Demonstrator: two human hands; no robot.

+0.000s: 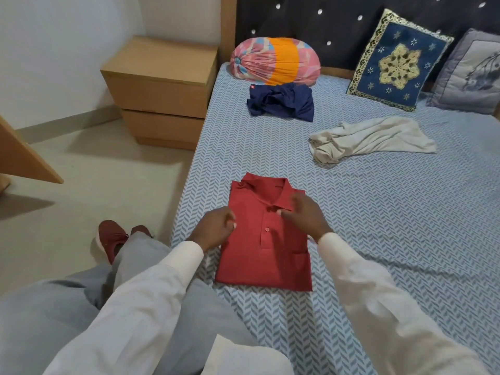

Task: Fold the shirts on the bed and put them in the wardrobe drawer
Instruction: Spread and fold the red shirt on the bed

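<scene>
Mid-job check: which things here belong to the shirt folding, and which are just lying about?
Job: folded red shirt, with the left hand and right hand at it; crumpled navy garment; crumpled off-white garment.
Lying about: patterned bolster; blue cushion; grey cushion; bedside cabinet.

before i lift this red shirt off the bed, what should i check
1. The red shirt folded flat, collar on top: ok.
2. The left hand gripping its left edge: cannot tell; the fingers curl there.
3. The right hand holding it: not ok; open at the collar, blurred.
4. The navy shirt folded: not ok; crumpled by the bolster.
5. The cream shirt folded: not ok; crumpled.
6. The wardrobe drawer open: cannot tell; out of view.
</scene>
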